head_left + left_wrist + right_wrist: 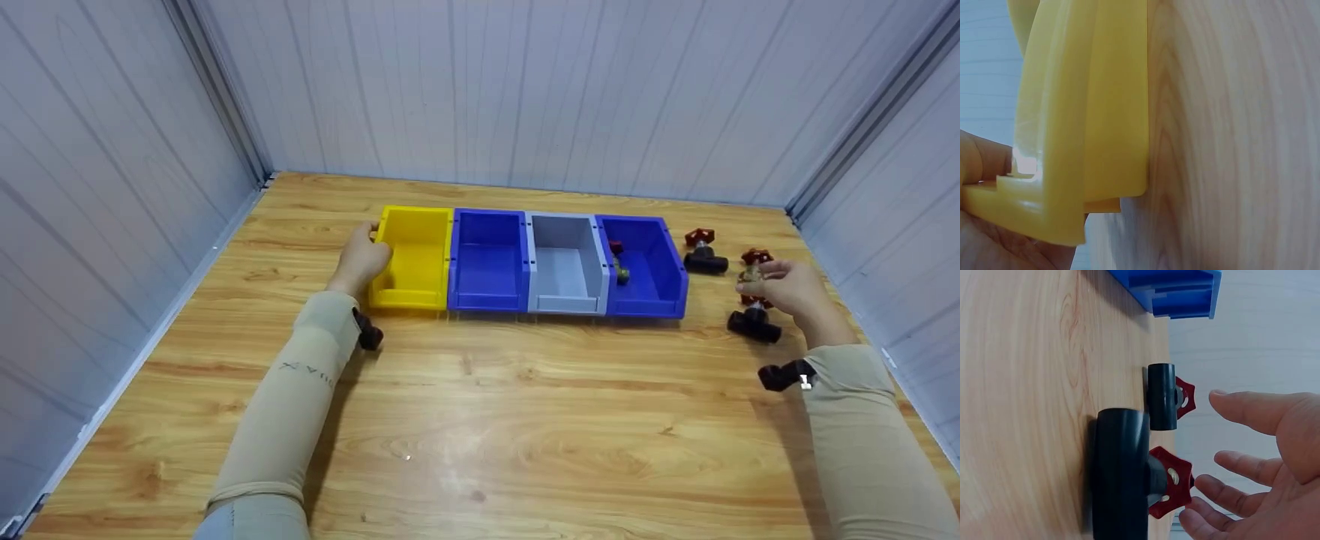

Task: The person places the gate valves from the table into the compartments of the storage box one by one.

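Observation:
My left hand (364, 259) grips the left rim of the yellow bin (411, 300), thumb on one side and fingers on the other. The left wrist view shows the yellow bin (1117, 112) close up, its lip between thumb and fingers. Over at the right, my right hand (796, 292) hovers with spread fingers by a brass valve (750, 276) with a red handwheel. Below that hand lies a black valve (754, 327), and a second black valve (705, 260) lies farther back. In the right wrist view the right hand (1264, 467) holds nothing; the brass valve does not show there.
Right of the yellow bin, joined in a row, stand a blue bin (489, 300), a grey bin (568, 304) and another blue bin (646, 307). Inside the rightmost bin lies a small valve (621, 274) with a red handle. Pale panel walls (487, 97) enclose the wooden table (525, 420).

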### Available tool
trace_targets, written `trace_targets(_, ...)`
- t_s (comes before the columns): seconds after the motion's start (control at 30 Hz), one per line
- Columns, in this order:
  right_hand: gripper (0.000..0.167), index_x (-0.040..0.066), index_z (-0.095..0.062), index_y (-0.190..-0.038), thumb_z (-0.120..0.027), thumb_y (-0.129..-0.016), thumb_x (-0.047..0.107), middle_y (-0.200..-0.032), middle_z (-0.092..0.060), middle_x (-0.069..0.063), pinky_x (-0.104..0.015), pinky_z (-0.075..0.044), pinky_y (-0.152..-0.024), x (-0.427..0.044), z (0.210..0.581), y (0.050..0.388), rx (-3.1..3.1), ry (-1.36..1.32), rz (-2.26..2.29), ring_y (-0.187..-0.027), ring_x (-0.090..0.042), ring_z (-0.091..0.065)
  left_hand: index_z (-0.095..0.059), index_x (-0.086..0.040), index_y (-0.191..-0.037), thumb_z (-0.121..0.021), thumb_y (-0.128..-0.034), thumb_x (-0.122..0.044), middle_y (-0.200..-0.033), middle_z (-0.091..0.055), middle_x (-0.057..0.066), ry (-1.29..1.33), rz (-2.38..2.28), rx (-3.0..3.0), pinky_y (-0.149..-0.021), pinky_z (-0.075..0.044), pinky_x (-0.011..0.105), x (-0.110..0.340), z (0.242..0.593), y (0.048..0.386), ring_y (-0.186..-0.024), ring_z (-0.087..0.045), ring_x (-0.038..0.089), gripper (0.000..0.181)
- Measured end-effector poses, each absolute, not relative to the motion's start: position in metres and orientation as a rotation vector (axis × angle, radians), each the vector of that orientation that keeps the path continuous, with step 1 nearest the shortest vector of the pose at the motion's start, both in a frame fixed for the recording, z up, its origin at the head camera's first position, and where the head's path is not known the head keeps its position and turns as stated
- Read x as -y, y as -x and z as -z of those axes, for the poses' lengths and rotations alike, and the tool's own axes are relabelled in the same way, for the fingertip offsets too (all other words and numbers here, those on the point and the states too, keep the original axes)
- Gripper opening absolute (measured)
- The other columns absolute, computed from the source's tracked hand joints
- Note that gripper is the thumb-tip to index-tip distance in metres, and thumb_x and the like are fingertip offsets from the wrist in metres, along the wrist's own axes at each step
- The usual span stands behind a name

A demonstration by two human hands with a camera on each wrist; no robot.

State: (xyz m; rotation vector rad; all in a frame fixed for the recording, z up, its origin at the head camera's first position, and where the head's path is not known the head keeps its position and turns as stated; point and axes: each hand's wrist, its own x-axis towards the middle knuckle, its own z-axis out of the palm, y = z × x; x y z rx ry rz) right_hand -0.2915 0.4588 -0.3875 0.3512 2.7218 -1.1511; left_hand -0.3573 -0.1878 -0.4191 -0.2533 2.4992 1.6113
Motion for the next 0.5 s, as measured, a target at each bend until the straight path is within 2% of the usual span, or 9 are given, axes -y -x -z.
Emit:
trace_targets(0.27,0.098,-0.012,-0.013,-0.168,-0.074,-0.104,0.030,-0.167,-0.022,-0.046,-0.070,-0.031,-0.123,-0.467,0.390,0.288,-2.628,-0.378,1.125,-0.150,-0.060,-0.033,-0.035,-0.014,-0.167,-0.042,-0.1088,-0.011,-0.160,-0.048,0.016,0.258,-1.571,-2.521,-0.114,-0.043,0.051,0.189,0.420,0.360,-0.135,-0.051,0.033,0.059)
trace_targets(0.3,0.098,-0.012,-0.014,-0.168,-0.074,-0.104,0.030,-0.163,-0.027,-0.046,-0.066,-0.039,-0.119,-0.467,0.391,0.288,-2.633,-0.385,1.103,-0.139,-0.057,-0.046,-0.035,-0.014,-0.167,-0.042,-0.1088,-0.011,-0.160,-0.048,0.016,0.257,-1.568,-2.522,-0.114,-0.043,0.051,0.189,0.420,0.360,-0.134,-0.052,0.033,0.059)
trace_targets(0.37,0.097,-0.013,-0.017,-0.167,-0.075,-0.103,0.031,-0.156,-0.035,-0.043,-0.056,-0.052,-0.103,-0.468,0.391,0.288,-2.645,-0.400,1.058,-0.111,-0.045,-0.060,-0.035,-0.014,-0.167,-0.042,-0.1089,-0.011,-0.159,-0.049,0.016,0.256,-1.569,-2.521,-0.113,-0.044,0.051,0.190,0.419,0.360,-0.134,-0.052,0.033,0.059)
trace_targets(0.43,0.094,-0.014,-0.020,-0.166,-0.074,-0.103,0.030,-0.136,-0.053,-0.032,-0.044,-0.053,-0.082,-0.469,0.392,0.287,-2.655,-0.409,1.035,-0.080,-0.025,-0.056,-0.035,-0.015,-0.167,-0.042,-0.1091,-0.011,-0.159,-0.049,0.016,0.257,-1.578,-2.514,-0.113,-0.044,0.051,0.190,0.419,0.359,-0.134,-0.052,0.033,0.059)
trace_targets(0.5,0.093,-0.015,-0.022,-0.165,-0.074,-0.103,0.030,-0.126,-0.054,-0.018,-0.033,-0.048,-0.069,-0.471,0.394,0.286,-2.659,-0.410,1.015,-0.068,-0.009,-0.044,-0.035,-0.015,-0.167,-0.042,-0.1091,-0.011,-0.160,-0.048,0.016,0.255,-1.590,-2.507,-0.114,-0.043,0.051,0.190,0.419,0.358,-0.135,-0.051,0.033,0.059)
